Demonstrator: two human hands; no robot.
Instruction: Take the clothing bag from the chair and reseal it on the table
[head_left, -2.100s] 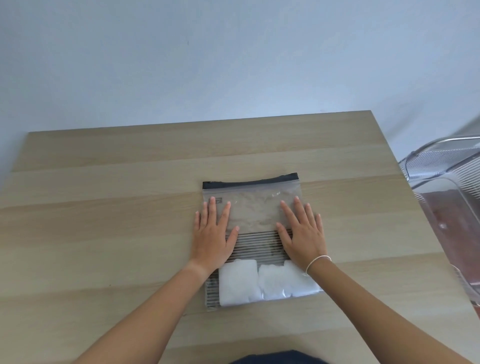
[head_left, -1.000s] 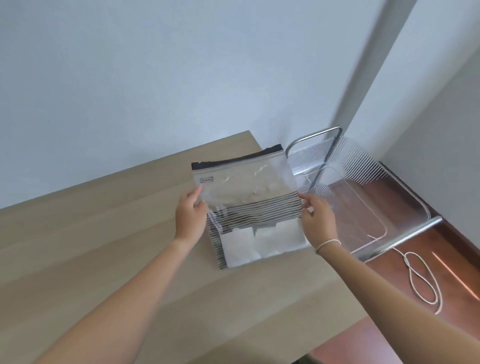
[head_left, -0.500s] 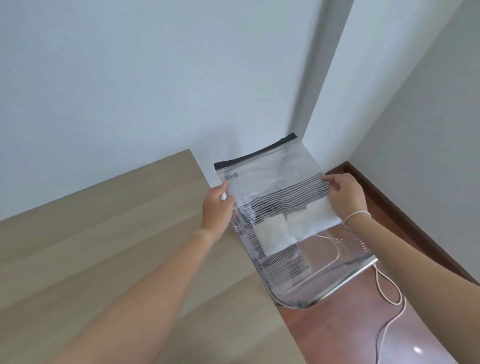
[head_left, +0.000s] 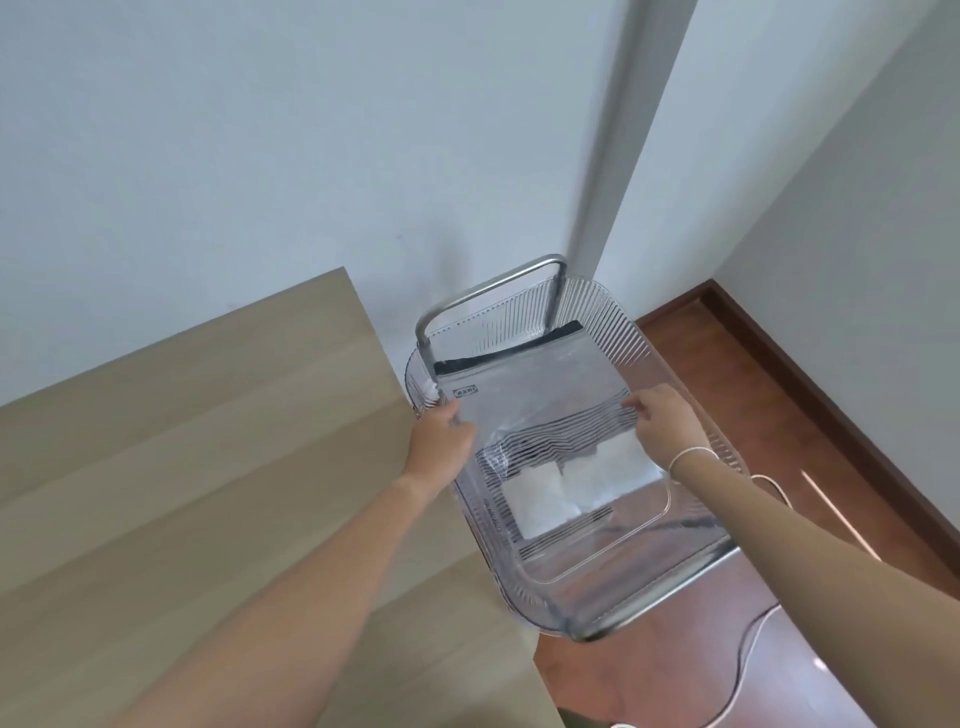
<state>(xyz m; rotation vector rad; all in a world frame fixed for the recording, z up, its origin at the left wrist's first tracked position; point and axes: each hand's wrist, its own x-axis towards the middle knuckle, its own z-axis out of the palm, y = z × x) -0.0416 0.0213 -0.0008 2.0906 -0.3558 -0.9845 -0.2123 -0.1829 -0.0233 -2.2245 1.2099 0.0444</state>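
Observation:
The clothing bag (head_left: 540, 400) is a clear zip bag with a black strip along its far edge. It holds a striped garment and white folded pieces. It hangs over the seat of the clear plastic chair (head_left: 639, 561), to the right of the table (head_left: 182, 467). My left hand (head_left: 441, 436) pinches the bag's left edge. My right hand (head_left: 667, 423) pinches its right edge. Whether the bag's lower end touches the seat, I cannot tell.
The chair has a metal frame and a ribbed backrest (head_left: 519, 306) near the white wall. A white cord (head_left: 748, 649) lies on the reddish wood floor (head_left: 779, 415) beside and under the chair. The table's right edge runs close to the chair.
The bag lay flat on the table under both palms. Both hands gripped its sides, lifted it and carried it right, off the table and down over the chair seat.

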